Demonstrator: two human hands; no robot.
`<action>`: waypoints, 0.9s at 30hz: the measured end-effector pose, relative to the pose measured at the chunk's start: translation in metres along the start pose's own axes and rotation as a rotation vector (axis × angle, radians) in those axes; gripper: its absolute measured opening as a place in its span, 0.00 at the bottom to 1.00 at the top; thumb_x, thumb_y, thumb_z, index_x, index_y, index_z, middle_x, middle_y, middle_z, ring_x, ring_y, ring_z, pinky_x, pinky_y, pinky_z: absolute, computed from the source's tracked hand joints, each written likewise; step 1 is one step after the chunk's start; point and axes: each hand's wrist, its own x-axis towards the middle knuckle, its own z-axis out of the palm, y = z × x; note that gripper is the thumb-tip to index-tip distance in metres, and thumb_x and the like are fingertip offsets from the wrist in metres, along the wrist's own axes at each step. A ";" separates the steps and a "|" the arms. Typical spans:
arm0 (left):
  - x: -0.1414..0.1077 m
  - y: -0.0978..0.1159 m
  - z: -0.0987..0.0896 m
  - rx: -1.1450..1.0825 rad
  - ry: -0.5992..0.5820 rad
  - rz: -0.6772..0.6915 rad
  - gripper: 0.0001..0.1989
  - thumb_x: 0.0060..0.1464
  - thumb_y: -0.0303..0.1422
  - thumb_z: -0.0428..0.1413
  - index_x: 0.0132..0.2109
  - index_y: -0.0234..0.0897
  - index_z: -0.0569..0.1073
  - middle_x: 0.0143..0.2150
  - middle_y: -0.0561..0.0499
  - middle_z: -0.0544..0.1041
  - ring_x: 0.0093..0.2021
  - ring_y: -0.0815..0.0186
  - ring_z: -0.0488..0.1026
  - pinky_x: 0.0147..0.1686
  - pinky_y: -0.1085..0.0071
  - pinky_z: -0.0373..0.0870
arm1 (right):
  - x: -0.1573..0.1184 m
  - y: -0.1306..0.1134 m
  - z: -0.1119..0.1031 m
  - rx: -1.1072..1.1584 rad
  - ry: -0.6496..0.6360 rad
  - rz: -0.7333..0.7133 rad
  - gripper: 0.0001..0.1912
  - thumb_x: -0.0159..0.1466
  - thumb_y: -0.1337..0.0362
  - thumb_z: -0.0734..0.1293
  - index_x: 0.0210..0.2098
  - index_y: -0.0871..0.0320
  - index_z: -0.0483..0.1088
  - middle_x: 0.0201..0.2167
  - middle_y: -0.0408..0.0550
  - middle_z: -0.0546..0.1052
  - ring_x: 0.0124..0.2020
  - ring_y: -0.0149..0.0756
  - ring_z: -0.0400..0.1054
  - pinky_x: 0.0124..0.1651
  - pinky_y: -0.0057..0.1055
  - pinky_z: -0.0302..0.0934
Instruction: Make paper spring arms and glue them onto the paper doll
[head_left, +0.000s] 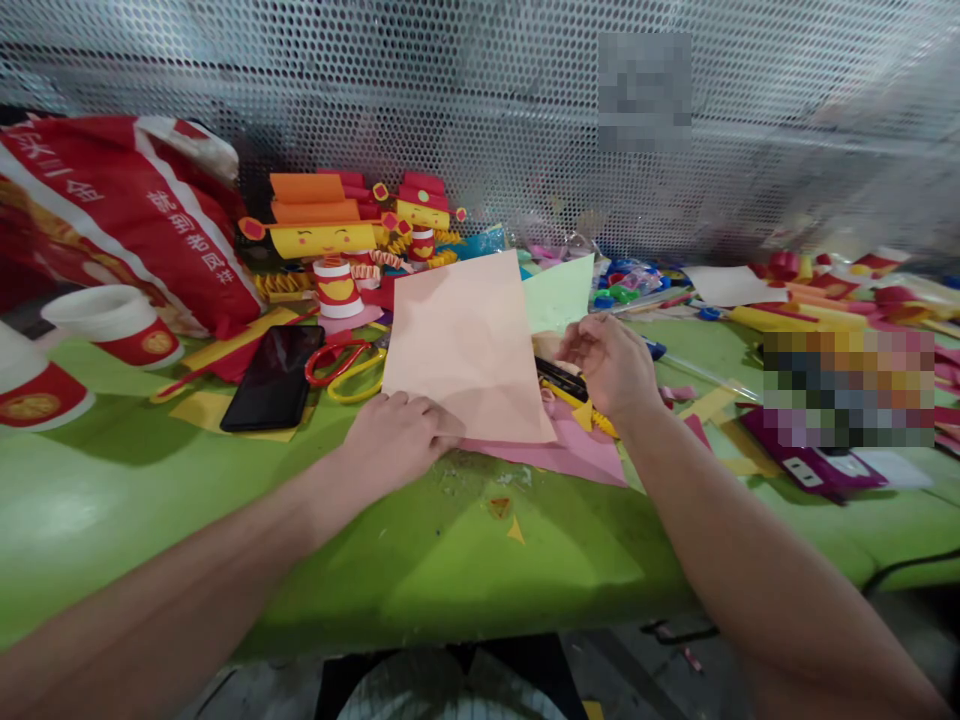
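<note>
A peach sheet of paper (465, 350) stands tilted up in the middle of the table. My left hand (401, 440) is closed on its lower left corner. Beneath its lower edge lies a pink sheet (585, 455), and a pale green sheet (562, 290) shows behind it. My right hand (611, 365) is to the right of the peach sheet, fingers curled together near the green sheet; what they hold, if anything, is hidden. Black pens (559, 378) lie just left of that hand. Scissors with red and yellow handles (352, 370) are partly covered by the peach sheet.
A black phone (276, 378) and paper cups (120, 322) are on the left, before a red bag (142, 220). Paper figures (330, 240) stand at the back. Paper scraps and a purple box (810, 455) lie right. A perforated metal panel (450, 90) rises behind the green table (360, 590).
</note>
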 end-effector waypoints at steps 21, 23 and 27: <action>0.016 0.000 0.022 -0.614 0.711 0.197 0.09 0.57 0.32 0.50 0.39 0.36 0.75 0.34 0.49 0.78 0.33 0.70 0.75 0.33 0.74 0.73 | -0.048 0.025 0.042 0.123 -0.600 0.552 0.11 0.48 0.58 0.73 0.27 0.60 0.75 0.23 0.44 0.76 0.24 0.26 0.67 0.35 0.30 0.63; 0.017 -0.001 0.023 -0.605 0.779 0.239 0.09 0.57 0.31 0.50 0.38 0.35 0.75 0.35 0.49 0.78 0.33 0.71 0.75 0.33 0.76 0.73 | -0.048 0.023 0.042 0.156 -0.596 0.590 0.11 0.48 0.59 0.73 0.27 0.60 0.75 0.22 0.44 0.76 0.24 0.27 0.68 0.35 0.31 0.64; 0.016 -0.002 0.022 -0.588 0.823 0.233 0.09 0.56 0.30 0.51 0.38 0.36 0.76 0.37 0.48 0.78 0.36 0.71 0.75 0.35 0.75 0.74 | -0.050 0.018 0.043 0.193 -0.574 0.651 0.10 0.50 0.61 0.72 0.27 0.62 0.75 0.22 0.46 0.76 0.24 0.29 0.70 0.33 0.29 0.66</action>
